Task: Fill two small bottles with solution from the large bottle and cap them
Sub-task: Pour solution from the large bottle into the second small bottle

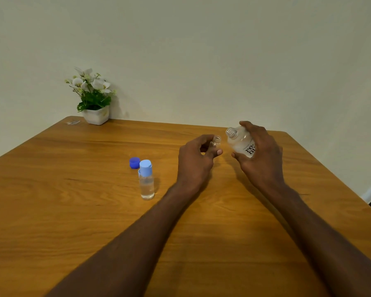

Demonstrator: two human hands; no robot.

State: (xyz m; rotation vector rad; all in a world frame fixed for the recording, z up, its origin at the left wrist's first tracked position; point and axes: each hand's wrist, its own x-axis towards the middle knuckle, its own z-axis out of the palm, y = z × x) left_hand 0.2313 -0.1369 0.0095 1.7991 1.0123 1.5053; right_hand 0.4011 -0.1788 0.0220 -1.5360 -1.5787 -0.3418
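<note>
Spanning nearly the whole lower view, the wooden surface (73,211) carries everything, and both bare forearms reach forward across it toward its far right part. Well to the left of the two grips and at the far edge, a white pot of white flowers (93,97) stands against the wall. The right hand (259,155) wraps its fingers and thumb around the large bottle (241,142), a clear bottle with dark lettering on its side; it is held above the surface, tilted, with its open threaded neck pointing up and to the left toward the other grip. Just left of that neck, close to it but apart, the left hand (194,159) pinches the small open bottle (215,142) between curled fingers and thumb; only its clear mouth and shoulder show above the fingers, so how much liquid it holds is hard to judge. Nearer the camera and to the left of the left hand, the capped small bottle (146,181) stands upright on the surface, clear liquid inside and a light blue cap on top. Just behind and left of it lies a darker blue cap (134,162), loose on the surface.
</note>
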